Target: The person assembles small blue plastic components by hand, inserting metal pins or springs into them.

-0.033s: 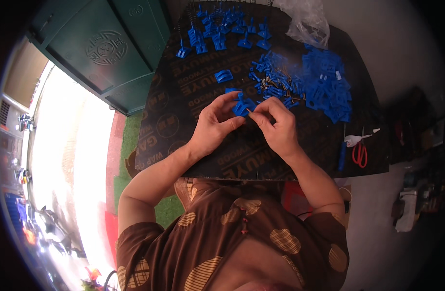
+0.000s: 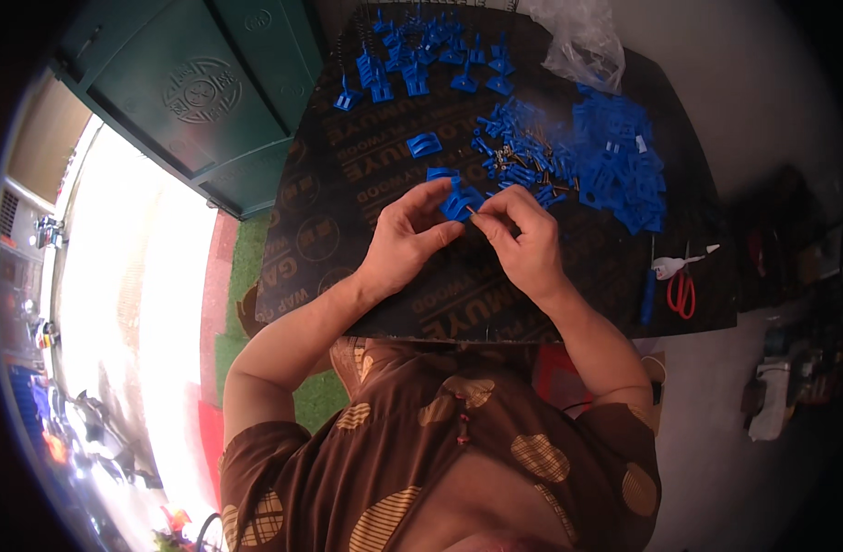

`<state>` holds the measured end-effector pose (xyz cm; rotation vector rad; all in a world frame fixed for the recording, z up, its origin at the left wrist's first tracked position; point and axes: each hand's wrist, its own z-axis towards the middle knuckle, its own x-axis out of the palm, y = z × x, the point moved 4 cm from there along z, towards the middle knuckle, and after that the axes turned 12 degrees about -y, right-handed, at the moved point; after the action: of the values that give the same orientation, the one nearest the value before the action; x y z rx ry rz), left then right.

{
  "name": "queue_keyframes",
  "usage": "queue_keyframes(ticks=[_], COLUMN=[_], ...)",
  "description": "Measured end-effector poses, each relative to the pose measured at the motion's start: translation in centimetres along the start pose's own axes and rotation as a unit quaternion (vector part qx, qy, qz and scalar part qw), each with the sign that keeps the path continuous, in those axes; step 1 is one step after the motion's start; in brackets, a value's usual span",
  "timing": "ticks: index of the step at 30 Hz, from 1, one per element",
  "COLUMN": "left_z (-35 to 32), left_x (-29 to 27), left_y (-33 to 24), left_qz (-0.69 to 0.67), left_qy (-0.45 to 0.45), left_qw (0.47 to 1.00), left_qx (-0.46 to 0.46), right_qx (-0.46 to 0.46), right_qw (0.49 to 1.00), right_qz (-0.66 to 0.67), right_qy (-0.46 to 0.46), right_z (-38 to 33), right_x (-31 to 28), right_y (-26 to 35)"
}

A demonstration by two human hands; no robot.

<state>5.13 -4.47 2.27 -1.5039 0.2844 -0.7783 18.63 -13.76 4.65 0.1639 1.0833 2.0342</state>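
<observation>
My left hand point(image 2: 405, 233) is closed on a blue plastic part point(image 2: 460, 204), its thumb below the part and its fingers above. From the right, my right hand point(image 2: 524, 235) pinches a thin, pin-like metal piece point(image 2: 472, 210) against the held part; which kind of fastener it is, I cannot make out. Just beyond my left fingertips lies another blue piece point(image 2: 441, 173), partly hidden. Farther off on the dark board is a small blue plate with a raised curved strip point(image 2: 424, 144).
Blue pegs mixed with brass-coloured screws point(image 2: 522, 152) lie beyond my right hand, beside a heap of flat blue plates point(image 2: 619, 166). Several blue assemblies point(image 2: 412, 64) stand at the far left. A clear bag point(image 2: 582, 46), red-handled scissors point(image 2: 682, 294) and a blue-handled screwdriver point(image 2: 648, 296) lie rightward.
My left index finger has shifted slightly lower, showing more of the blue piece behind it. Both hands otherwise stay in place.
</observation>
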Motion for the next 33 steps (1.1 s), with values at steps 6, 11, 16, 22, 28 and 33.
queue_keyframes(ticks=[6,11,16,22,28,33], left_z=[0.1,0.1,-0.1,0.0,0.0,0.1], left_x=[-0.6,-0.7,-0.9,-1.0,-0.7,-0.7], left_y=[0.9,0.6,0.8,1.1,1.2,1.4], left_qz=[0.061,0.107,0.159,0.130,0.101,0.082], left_qy=[-0.011,-0.066,-0.091,-0.086,-0.078,-0.054], left_qw=[0.998,0.991,0.979,0.984,0.988,0.992], left_qx=[0.020,0.052,0.088,0.082,0.091,0.083], right_qx=[-0.008,-0.014,0.003,0.013,0.057,0.077], right_qw=[1.000,1.000,1.000,1.000,0.998,0.996], right_qz=[-0.015,-0.027,-0.022,0.007,0.024,0.045], right_qy=[0.005,0.008,0.008,-0.003,0.007,0.007], right_z=[0.0,-0.1,-0.4,-0.5,-0.8,-1.0], right_x=[0.4,0.5,0.8,0.8,0.9,1.2], right_y=[-0.1,-0.3,-0.5,-1.0,-1.8,-2.1])
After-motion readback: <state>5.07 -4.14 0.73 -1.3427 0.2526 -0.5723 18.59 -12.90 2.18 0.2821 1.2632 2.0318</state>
